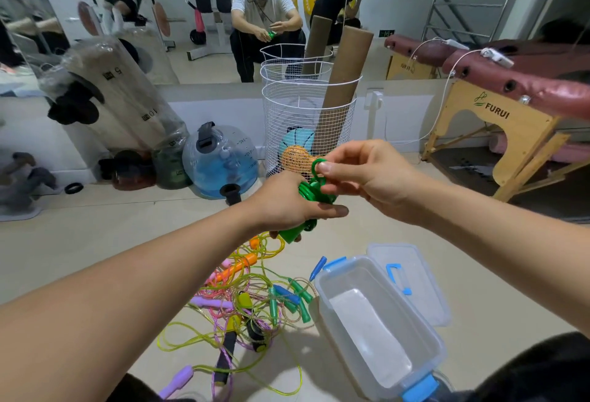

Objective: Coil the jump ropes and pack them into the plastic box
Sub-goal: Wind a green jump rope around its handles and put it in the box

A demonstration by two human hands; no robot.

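A person's left hand (289,202) grips a coiled green jump rope (308,199), fingers curled round the bundle and its handle, which juts out below the palm. The right hand (367,175) pinches a loop of the same rope between thumb and forefinger just above the coil. On the floor below, tangled jump ropes (245,302) lie beside an open plastic box (376,328), its lid (412,280) just behind.
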